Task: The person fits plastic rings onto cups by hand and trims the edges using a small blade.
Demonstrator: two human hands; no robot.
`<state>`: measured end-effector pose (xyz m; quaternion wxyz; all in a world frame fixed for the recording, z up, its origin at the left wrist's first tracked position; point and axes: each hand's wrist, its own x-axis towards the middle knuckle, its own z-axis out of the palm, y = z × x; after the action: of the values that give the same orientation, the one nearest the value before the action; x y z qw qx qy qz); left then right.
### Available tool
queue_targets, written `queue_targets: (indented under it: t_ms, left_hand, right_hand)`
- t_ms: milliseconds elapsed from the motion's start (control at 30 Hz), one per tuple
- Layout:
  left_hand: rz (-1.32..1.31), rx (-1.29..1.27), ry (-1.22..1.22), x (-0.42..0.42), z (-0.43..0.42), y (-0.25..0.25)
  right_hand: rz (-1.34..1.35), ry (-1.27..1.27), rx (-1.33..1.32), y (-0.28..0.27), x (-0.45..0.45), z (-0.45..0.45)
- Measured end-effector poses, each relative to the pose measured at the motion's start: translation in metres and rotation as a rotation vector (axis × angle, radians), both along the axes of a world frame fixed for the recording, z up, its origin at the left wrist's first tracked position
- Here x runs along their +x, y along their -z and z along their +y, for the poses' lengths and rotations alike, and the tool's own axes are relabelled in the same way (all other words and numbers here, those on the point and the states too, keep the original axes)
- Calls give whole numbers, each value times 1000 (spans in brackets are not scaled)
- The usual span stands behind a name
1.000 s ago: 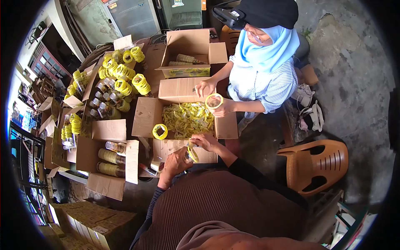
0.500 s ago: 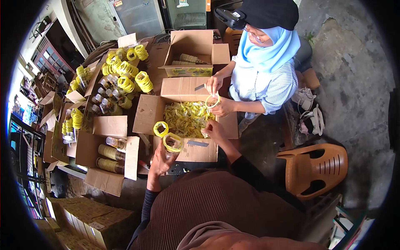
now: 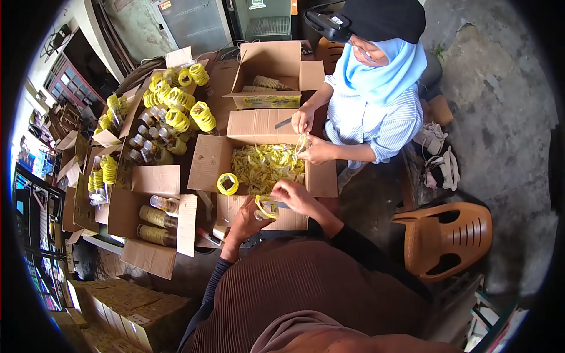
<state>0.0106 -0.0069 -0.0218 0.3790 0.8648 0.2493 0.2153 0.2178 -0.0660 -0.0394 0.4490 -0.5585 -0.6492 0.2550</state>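
Observation:
My left hand (image 3: 246,222) is wrapped round a clear plastic cup with a yellow rim (image 3: 266,207), in front of my body. At the cup's upper right, my right hand (image 3: 292,196) has its fingers pinched together; what they hold, if anything, is too small to tell. Both hands are over the near flap of an open carton (image 3: 206,162) filled with small yellow and clear packets (image 3: 268,167). Another yellow-ringed container (image 3: 227,183) stands at the carton's left near corner.
Across the carton a co-worker (image 3: 374,112) handles a similar ringed cup. Cartons with yellow-ringed stacks (image 3: 176,100) and bottles stand left. Behind is a lemon-print carton (image 3: 268,101). An orange plastic chair (image 3: 447,238) is at the right.
My left hand has brought the cup right, from beside the ringed container. My right hand has come back from the packets to the cup. The co-worker's cup has tilted.

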Motion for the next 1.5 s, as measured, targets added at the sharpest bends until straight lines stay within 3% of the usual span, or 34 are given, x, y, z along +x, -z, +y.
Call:
queue_targets:
  t_ms: [100, 167, 233, 400, 467, 567, 833, 900, 967, 1000, 1033, 1100, 1133, 1200, 1300, 1367, 1500]
  left_hand:
    - [154, -8, 116, 8, 2, -2]
    - [108, 126, 171, 9, 7, 22]
    - [212, -148, 145, 13, 4, 5]
    - [271, -230, 145, 8, 8, -1]
    - [200, -265, 286, 1, 18, 12]
    - [78, -324, 308, -5, 14, -1]
    - [-100, -25, 101, -2, 0, -20]
    - [-95, 8, 48, 0, -2, -15]
    - [37, -1, -27, 0, -1, -11]
    - [62, 94, -84, -1, -4, -14]
    - [61, 95, -86, -6, -7, -19]
    - [58, 120, -122, -16, -8, -28]
    - [28, 137, -158, -22, -8, -26]
    - [-21, 55, -197, -28, -5, -20]
    - [-90, -114, -215, -34, -3, -17]
    - [-183, -279, -213, -30, -2, -19]
    - [-152, -183, -231, -21, 2, -22]
  right_hand:
    - [-198, -115, -40, -3, -12, -8]
    - [-300, -127, -79, -3, -10, -10]
    - [-338, -88, -5, -4, -10, -10]
    - [-417, -128, -71, -17, -7, -10]
    - [-413, -235, -132, -26, -3, -12]
    - [-365, -332, -203, -34, -3, -9]
    - [35, -280, -159, -20, -2, 10]
    - [111, -260, -99, 2, -6, 16]
    - [-150, -26, 587, 30, -12, 26]
    - [-341, 144, 776, 28, -11, 32]
    - [-341, 143, 777, 37, 3, 35]
    - [675, 121, -266, 64, 50, 36]
    - [668, 111, -268, 52, 58, 34]
    - [309, 79, -377, 34, 60, 23]
    - [-128, 101, -214, 31, 51, 21]
    - [-105, 158, -241, 35, 42, 23]
    - [-58, 306, -142, 56, 27, 23]
